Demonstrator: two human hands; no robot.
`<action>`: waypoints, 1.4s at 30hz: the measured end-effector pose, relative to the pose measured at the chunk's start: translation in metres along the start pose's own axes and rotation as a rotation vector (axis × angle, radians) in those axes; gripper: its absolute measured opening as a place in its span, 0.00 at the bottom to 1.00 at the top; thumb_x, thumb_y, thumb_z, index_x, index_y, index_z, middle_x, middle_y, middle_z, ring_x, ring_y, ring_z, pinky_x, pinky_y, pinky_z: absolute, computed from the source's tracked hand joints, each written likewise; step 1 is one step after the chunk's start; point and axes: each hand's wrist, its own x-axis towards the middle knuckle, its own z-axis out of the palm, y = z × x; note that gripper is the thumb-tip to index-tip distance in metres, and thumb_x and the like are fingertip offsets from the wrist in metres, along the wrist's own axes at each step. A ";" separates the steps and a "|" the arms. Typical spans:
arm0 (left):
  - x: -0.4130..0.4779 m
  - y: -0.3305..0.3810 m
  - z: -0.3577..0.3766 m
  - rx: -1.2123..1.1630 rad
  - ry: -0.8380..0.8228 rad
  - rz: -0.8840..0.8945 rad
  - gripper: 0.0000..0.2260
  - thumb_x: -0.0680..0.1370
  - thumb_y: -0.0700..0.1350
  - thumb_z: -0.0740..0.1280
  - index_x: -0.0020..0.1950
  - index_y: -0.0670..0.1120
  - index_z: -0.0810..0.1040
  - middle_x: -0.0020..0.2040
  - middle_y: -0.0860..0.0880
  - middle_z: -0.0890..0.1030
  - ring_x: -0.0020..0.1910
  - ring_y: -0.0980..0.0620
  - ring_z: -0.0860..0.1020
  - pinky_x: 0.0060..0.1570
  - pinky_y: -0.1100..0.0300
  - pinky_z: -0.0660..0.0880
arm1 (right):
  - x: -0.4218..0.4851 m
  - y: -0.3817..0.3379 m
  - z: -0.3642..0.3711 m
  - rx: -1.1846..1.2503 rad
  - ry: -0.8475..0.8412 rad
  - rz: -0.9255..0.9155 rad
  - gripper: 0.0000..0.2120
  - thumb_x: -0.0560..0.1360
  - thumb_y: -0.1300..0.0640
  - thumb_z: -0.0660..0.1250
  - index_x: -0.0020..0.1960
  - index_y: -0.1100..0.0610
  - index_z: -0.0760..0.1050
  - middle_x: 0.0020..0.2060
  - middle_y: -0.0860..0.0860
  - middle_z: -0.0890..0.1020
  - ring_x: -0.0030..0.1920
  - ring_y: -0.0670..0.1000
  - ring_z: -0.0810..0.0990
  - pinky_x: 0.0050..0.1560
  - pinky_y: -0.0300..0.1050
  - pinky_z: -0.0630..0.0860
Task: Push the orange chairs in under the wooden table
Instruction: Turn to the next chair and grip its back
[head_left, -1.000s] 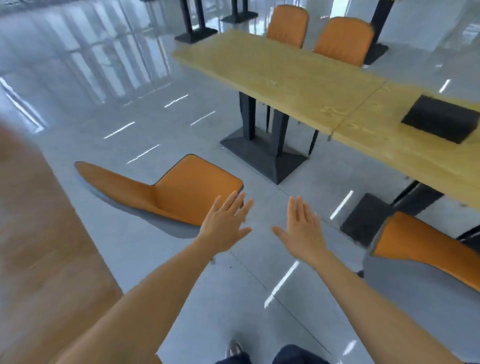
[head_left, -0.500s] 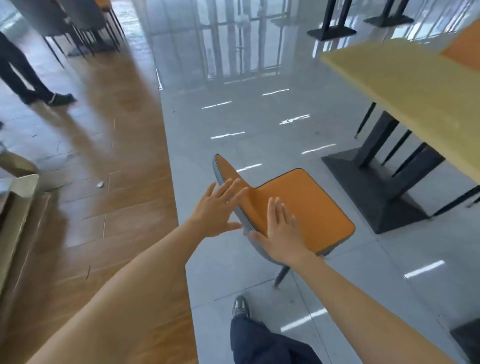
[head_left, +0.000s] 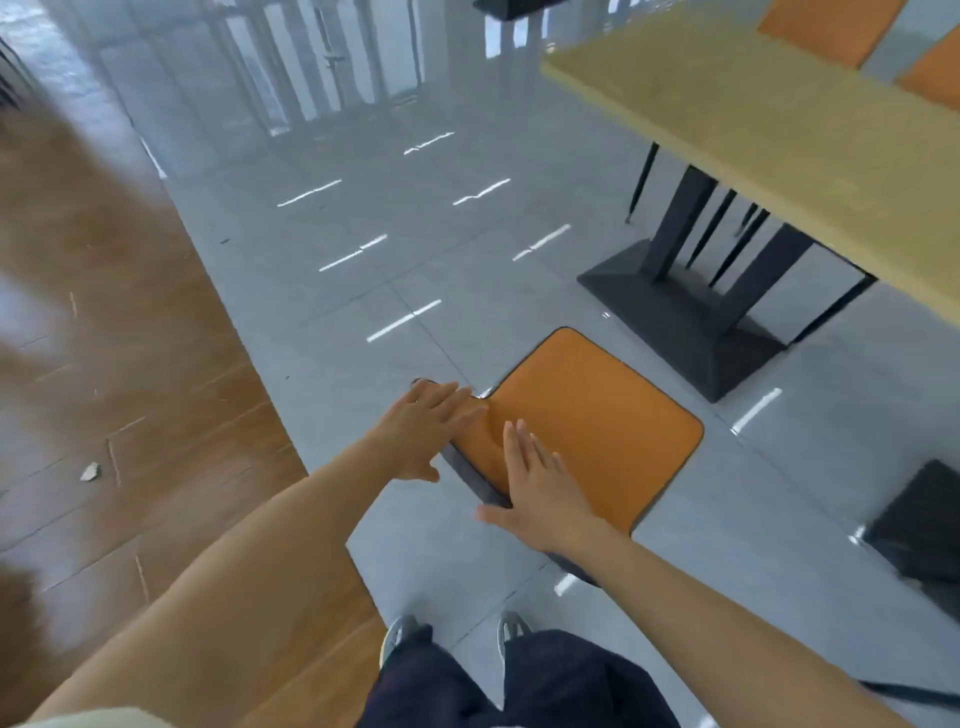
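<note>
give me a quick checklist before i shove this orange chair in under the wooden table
1. Left hand on the backrest top of the orange padded chair: ok, fingers laid flat over its edge.
2. Right hand on the backrest: ok, palm flat, open.
3. Firm grip: not ok, neither hand is closed.
4. Seat faces the light wooden table: ok.
5. Path to the table: not ok, the black pedestal base lies just ahead of the seat.
6. Chair legs free: cannot tell, hidden under the seat.

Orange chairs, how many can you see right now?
3. One orange padded chair stands near on the grey floor, under both hands; two orange chair backs show beyond the wooden table, top right. More may lie outside the frame.
</note>
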 end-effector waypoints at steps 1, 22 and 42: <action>0.005 -0.005 0.002 0.022 -0.002 0.064 0.44 0.71 0.57 0.70 0.76 0.52 0.42 0.78 0.45 0.46 0.76 0.44 0.47 0.74 0.47 0.47 | 0.001 -0.001 0.002 0.019 0.000 0.041 0.48 0.74 0.36 0.58 0.73 0.59 0.30 0.75 0.57 0.37 0.76 0.56 0.41 0.75 0.54 0.45; 0.069 -0.047 0.023 -0.062 0.156 0.566 0.21 0.78 0.45 0.59 0.71 0.52 0.62 0.63 0.47 0.75 0.61 0.45 0.73 0.58 0.52 0.72 | -0.006 -0.014 0.028 -0.041 0.256 0.624 0.17 0.74 0.59 0.60 0.62 0.50 0.69 0.50 0.50 0.80 0.44 0.53 0.79 0.25 0.39 0.49; 0.258 -0.118 -0.068 -0.088 0.170 0.540 0.22 0.77 0.43 0.60 0.71 0.53 0.64 0.67 0.52 0.73 0.64 0.50 0.71 0.63 0.56 0.67 | 0.126 0.106 -0.088 -0.011 0.384 0.526 0.14 0.70 0.65 0.59 0.54 0.58 0.68 0.38 0.52 0.72 0.33 0.53 0.67 0.25 0.39 0.51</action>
